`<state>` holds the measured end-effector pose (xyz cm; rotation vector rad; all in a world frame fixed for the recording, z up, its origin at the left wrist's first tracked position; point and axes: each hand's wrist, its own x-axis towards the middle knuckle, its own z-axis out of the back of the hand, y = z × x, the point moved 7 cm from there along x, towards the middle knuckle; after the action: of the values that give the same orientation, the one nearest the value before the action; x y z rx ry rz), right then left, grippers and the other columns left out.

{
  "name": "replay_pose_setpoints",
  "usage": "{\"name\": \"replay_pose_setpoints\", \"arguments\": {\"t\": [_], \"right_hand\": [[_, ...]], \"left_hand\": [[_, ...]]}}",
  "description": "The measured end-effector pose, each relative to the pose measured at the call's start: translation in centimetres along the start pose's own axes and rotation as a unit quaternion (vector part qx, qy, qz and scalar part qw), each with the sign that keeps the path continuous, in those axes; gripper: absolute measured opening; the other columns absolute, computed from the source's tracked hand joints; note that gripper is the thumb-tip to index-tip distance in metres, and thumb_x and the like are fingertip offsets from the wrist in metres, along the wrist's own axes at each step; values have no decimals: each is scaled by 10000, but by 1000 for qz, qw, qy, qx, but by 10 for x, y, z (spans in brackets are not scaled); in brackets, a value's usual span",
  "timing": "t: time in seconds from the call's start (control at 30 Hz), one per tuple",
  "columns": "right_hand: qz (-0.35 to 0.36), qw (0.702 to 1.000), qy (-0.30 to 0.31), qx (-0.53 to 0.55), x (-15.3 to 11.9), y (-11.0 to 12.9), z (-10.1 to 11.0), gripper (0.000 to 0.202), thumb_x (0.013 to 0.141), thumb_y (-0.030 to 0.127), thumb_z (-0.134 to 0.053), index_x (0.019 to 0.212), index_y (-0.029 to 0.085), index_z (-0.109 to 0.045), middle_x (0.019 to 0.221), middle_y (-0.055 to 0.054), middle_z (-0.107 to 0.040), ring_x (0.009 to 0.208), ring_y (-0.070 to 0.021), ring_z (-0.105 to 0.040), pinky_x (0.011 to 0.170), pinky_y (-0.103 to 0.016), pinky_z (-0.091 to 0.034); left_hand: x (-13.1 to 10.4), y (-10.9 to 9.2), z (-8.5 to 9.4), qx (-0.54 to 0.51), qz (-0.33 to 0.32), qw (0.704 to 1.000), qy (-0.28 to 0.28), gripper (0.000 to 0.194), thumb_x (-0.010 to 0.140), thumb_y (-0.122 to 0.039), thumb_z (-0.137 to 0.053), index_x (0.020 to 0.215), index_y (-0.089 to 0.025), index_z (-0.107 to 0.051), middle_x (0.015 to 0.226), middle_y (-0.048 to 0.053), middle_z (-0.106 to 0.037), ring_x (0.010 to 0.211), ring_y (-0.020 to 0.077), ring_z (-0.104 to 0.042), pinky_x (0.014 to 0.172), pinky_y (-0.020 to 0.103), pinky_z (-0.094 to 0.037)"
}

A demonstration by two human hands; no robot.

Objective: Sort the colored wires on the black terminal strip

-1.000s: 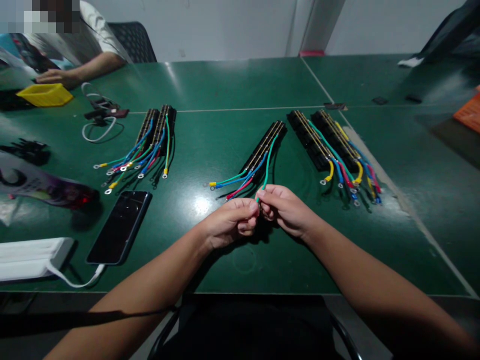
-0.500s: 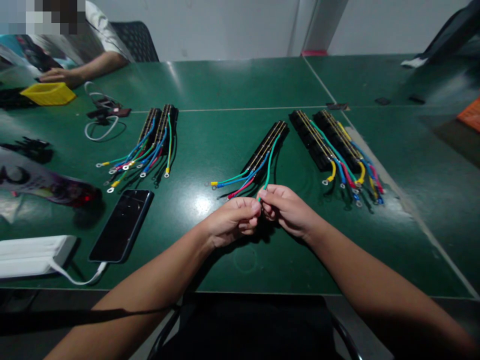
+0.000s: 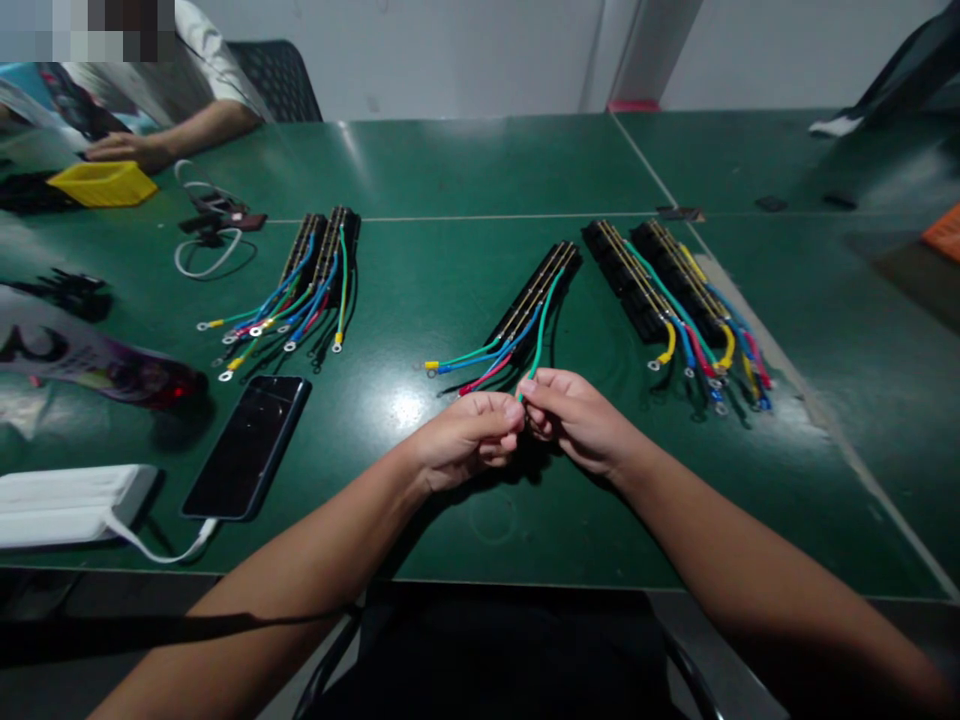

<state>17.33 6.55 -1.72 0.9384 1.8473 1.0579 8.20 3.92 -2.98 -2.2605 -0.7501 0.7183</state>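
Observation:
A black terminal strip [image 3: 525, 303] with brass-coloured bars lies on the table in front of me, with blue, red and green wires fanning toward me. One green wire [image 3: 541, 332] runs from its far end down to my fingers. My right hand [image 3: 574, 415] pinches this wire near its end. Close against it, my left hand [image 3: 472, 435] is closed at the wire's tip, which the fingers hide. Ring lugs [image 3: 432, 367] with yellow, blue and red sleeves end the other wires. Two similar wired strips [image 3: 679, 285] lie to the right, two more strips [image 3: 330, 250] to the left.
On the left are a phone [image 3: 247, 450] cabled to a white power bank [image 3: 79, 505], a tipped bottle [image 3: 97, 350], a white cable [image 3: 210, 272] and a yellow bin [image 3: 103, 184]. Another person's forearm [image 3: 202, 130] rests at the far left. An orange object [image 3: 943, 235] is at the right edge.
The view has shifted very slightly. Both hands keep their hold on the green wire, with almost no movement.

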Motion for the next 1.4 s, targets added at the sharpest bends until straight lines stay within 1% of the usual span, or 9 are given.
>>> {"name": "replay_pose_setpoints", "arguments": {"t": [0.3,0.53,0.7,0.8,0.93,1.07,1.17,1.27,1.4], "right_hand": [[0,1000,-1,-5,0,-1,-1,394,716,459,-774,701,159,-518,520,59,-481,439,-47,-372,431,-193,-253],[8,1000,-6,-22,0,-1,1,359,742,444,-750,718,156,-537,537,54,-492,450,-51,-380,442,-201,-254],[4,1000,-7,-15,-1,-1,0,353,735,443,-756,731,155,-553,534,55,-485,453,-56,-375,447,-206,-262],[6,1000,-6,-16,0,0,0,351,742,447,-749,734,154,-555,549,49,-493,460,-56,-382,451,-206,-264],[9,1000,-7,-15,0,0,1,345,745,444,-746,733,158,-554,567,41,-509,470,-61,-406,452,-209,-264],[13,1000,-10,-15,0,-1,1,361,730,452,-761,720,157,-553,554,44,-511,460,-58,-407,447,-205,-267],[10,1000,-9,-12,0,-1,1,364,724,446,-768,707,156,-549,536,51,-500,451,-52,-401,446,-199,-268],[1,1000,2,-11,1,-2,1,351,740,440,-753,706,152,-555,534,41,-519,452,-53,-414,445,-196,-265],[0,1000,10,-22,1,-1,1,351,768,448,-726,693,153,-551,556,15,-568,457,-57,-421,442,-200,-260]], "left_hand": [[0,0,-1,15,3,1000,-4,309,797,-383,-745,770,-121,-583,514,-68,-460,411,7,-260,414,125,-238],[1,-1,1,26,-3,999,-21,317,779,-386,-764,823,-108,-618,624,-3,-623,394,-6,-354,422,124,-279],[-1,-1,1,30,-3,999,-35,313,765,-367,-776,764,-118,-586,538,-51,-541,391,-5,-309,416,125,-277],[0,-2,1,35,-2,999,-38,330,752,-390,-783,802,-114,-610,545,-44,-560,385,-8,-308,410,128,-265],[1,-1,0,43,0,998,-41,381,736,-417,-792,878,-98,-640,635,2,-635,405,-8,-386,415,129,-272],[1,-3,3,68,-16,995,-65,365,721,-398,-805,801,-103,-605,648,5,-643,429,10,-456,416,129,-315],[0,-5,4,104,-27,991,-79,349,739,-393,-790,758,-108,-588,643,9,-648,430,22,-485,393,123,-305],[0,-5,2,93,-24,993,-65,342,756,-390,-779,777,-99,-601,630,9,-640,424,16,-471,399,116,-301],[-1,-5,-3,38,-11,999,-24,293,786,-348,-761,809,-96,-614,586,-20,-594,392,-7,-377,425,122,-308]]}}
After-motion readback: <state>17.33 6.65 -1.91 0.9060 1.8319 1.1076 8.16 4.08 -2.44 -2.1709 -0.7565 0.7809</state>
